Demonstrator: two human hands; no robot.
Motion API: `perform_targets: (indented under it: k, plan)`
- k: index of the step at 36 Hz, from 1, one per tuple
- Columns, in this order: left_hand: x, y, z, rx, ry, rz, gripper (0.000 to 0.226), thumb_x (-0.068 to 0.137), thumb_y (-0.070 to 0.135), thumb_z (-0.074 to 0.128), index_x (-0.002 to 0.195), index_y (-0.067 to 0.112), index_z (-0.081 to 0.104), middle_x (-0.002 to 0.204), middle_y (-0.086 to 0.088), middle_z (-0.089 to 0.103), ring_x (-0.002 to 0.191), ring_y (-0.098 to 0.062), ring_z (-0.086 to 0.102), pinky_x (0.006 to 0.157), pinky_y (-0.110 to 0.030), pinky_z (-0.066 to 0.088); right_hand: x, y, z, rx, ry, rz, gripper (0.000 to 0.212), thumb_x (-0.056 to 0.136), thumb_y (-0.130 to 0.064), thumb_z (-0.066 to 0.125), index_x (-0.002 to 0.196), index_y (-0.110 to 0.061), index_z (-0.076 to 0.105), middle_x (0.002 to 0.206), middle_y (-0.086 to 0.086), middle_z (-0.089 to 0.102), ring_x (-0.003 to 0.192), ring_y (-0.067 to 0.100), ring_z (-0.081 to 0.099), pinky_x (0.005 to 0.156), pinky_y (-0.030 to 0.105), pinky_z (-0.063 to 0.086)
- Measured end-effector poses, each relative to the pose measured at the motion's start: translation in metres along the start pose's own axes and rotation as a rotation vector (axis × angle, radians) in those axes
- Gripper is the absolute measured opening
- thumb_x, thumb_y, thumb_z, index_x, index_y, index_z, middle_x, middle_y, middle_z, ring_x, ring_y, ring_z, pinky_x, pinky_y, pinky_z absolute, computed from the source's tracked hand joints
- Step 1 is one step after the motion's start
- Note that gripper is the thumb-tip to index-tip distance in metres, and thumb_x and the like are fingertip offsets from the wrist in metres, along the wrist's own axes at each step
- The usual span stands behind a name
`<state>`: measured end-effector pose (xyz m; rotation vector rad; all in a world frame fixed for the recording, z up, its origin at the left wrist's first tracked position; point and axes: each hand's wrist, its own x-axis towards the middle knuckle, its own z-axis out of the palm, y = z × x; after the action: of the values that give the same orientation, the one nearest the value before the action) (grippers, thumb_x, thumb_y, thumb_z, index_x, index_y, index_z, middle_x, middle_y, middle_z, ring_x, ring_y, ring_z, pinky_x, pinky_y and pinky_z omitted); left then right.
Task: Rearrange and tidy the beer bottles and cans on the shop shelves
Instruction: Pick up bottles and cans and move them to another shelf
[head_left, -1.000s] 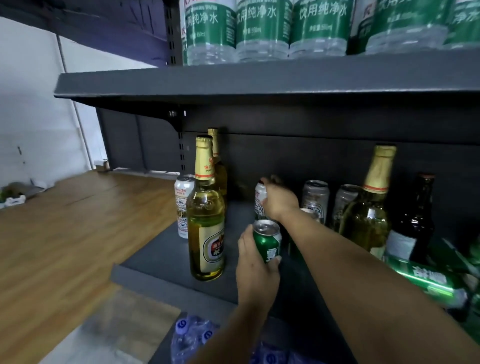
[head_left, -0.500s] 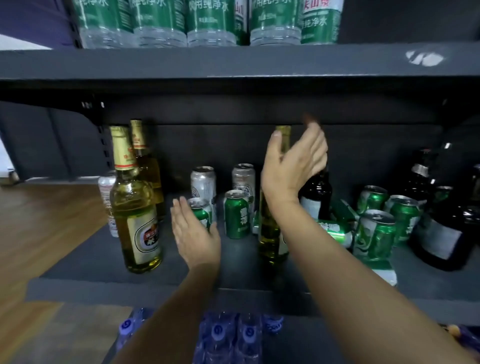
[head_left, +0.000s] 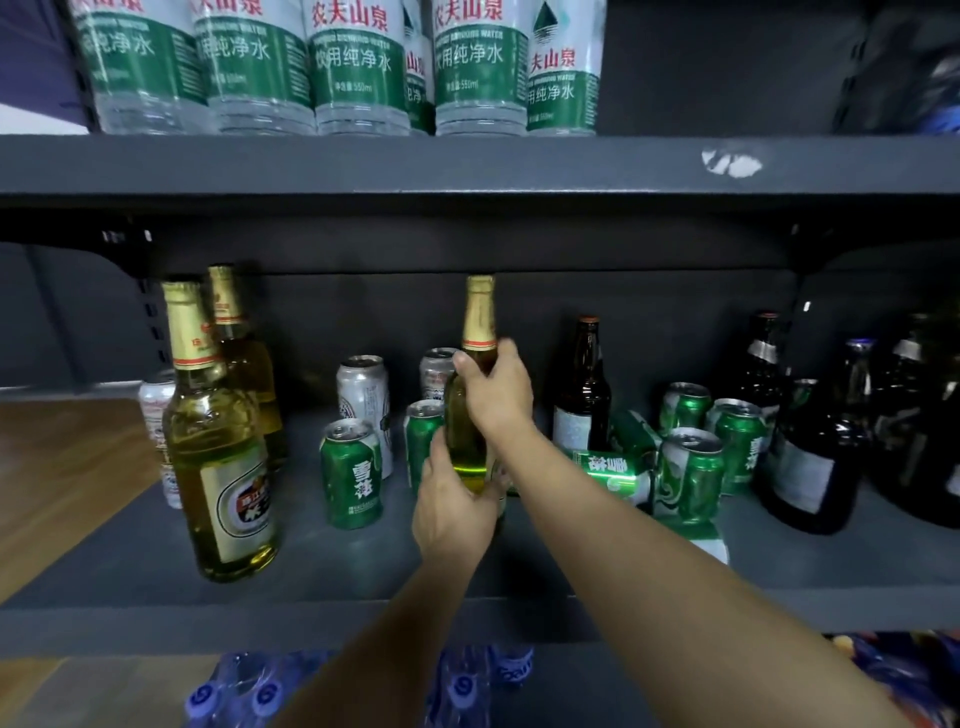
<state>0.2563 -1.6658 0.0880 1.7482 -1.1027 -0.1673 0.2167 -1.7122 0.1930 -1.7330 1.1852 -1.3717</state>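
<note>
Both your hands, open in the air half a second ago, have closed on the gold-foiled glass bottle (head_left: 478, 338): right hand (head_left: 496, 392) wraps its smooth shoulder, left hand (head_left: 452, 506) cups its base. It stands upright mid-shelf (head_left: 363, 582), clear yellow, between green cans (head_left: 350, 475) and a brown bottle (head_left: 582, 395).

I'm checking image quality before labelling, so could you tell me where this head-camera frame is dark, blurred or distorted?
Head view: wide-angle bending bows the upper shelf edge; the dark bottles at far right are dim and smeared; the water bottle labels are bright and readable; both hands on the gold-foil bottle are fairly sharp.
</note>
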Motion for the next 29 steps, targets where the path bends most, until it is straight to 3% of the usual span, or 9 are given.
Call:
perform_targets:
  k: [8,12,14,17,19,22,24,27,29]
  plan:
    - [0.008,-0.013,-0.015,0.035,0.124,-0.042,0.090,0.080,0.034,0.071,0.151,0.023,0.018,0.140,-0.005,0.045,0.123,-0.029,0.050,0.093,-0.043,0.044,0.002,-0.015,0.022,-0.048,-0.200,-0.048,0.038,0.089,-0.036,0.065,0.114,-0.010,0.054,0.113,0.011,0.063,0.105,0.031,0.060,0.090,0.043,0.049]
    - [0.002,-0.012,-0.006,0.041,0.136,-0.029,0.089,0.083,0.031,0.070,0.152,0.022,0.014,0.146,-0.005,0.039,0.130,-0.028,0.043,0.096,-0.045,0.041,0.007,-0.012,0.001,-0.135,-0.214,-0.080,0.051,0.092,-0.051,0.055,0.123,-0.010,0.053,0.120,0.012,0.062,0.113,0.031,0.056,0.092,0.040,0.047]
    - [-0.001,-0.012,-0.003,0.013,0.160,-0.024,0.088,0.084,0.028,0.069,0.152,0.020,0.014,0.148,-0.007,0.036,0.132,-0.028,0.040,0.098,-0.045,0.041,0.014,-0.008,-0.016,-0.156,-0.131,-0.063,0.058,0.093,-0.058,0.044,0.125,-0.012,0.054,0.121,0.012,0.062,0.114,0.031,0.056,0.092,0.039,0.047]
    - [-0.006,-0.008,-0.003,-0.005,0.244,-0.016,0.086,0.082,0.026,0.072,0.150,0.016,0.020,0.144,-0.011,0.038,0.130,-0.031,0.040,0.098,-0.048,0.040,0.032,0.006,-0.049,-0.226,0.137,-0.001,0.052,0.094,-0.054,0.047,0.115,-0.009,0.060,0.114,0.016,0.065,0.108,0.034,0.059,0.091,0.041,0.048]
    - [-0.008,-0.006,-0.001,0.110,0.403,0.120,0.079,0.079,0.028,0.074,0.144,0.012,0.032,0.137,-0.015,0.045,0.128,-0.032,0.040,0.105,-0.053,0.034,0.050,0.020,-0.070,-0.337,0.244,0.049,0.050,0.095,-0.047,0.049,0.123,-0.006,0.052,0.122,0.019,0.060,0.116,0.035,0.053,0.094,0.040,0.044]
    - [-0.008,0.007,0.007,0.259,0.591,0.450,0.057,0.079,0.034,0.060,0.128,0.010,0.046,0.118,-0.014,0.053,0.114,-0.026,0.044,0.105,-0.049,0.029,0.072,0.043,-0.094,-0.423,0.238,0.142,0.065,0.096,-0.049,0.047,0.141,-0.006,0.031,0.138,0.019,0.047,0.127,0.037,0.041,0.098,0.041,0.039]
    - [-0.008,0.023,0.016,0.247,0.566,0.599,0.044,0.080,0.031,0.054,0.120,0.011,0.049,0.110,-0.012,0.056,0.105,-0.023,0.046,0.098,-0.042,0.034,0.083,0.056,-0.102,-0.448,0.157,0.190,0.076,0.095,-0.052,0.047,0.147,-0.004,0.019,0.146,0.018,0.038,0.133,0.036,0.035,0.102,0.040,0.036]
    - [-0.008,0.047,0.036,0.239,0.329,0.660,0.034,0.081,0.025,0.049,0.113,0.014,0.054,0.107,-0.005,0.057,0.100,-0.020,0.052,0.084,-0.035,0.045,0.093,0.071,-0.103,-0.463,0.010,0.229,0.094,0.088,-0.059,0.055,0.151,-0.003,0.012,0.149,0.017,0.035,0.135,0.036,0.034,0.104,0.040,0.035]
    - [-0.005,0.055,0.053,0.356,0.160,0.633,0.032,0.083,0.025,0.055,0.113,0.015,0.058,0.109,-0.002,0.057,0.101,-0.021,0.055,0.085,-0.037,0.047,0.099,0.079,-0.099,-0.474,-0.072,0.246,0.104,0.081,-0.064,0.062,0.151,-0.004,0.014,0.149,0.016,0.036,0.135,0.036,0.036,0.105,0.039,0.038]
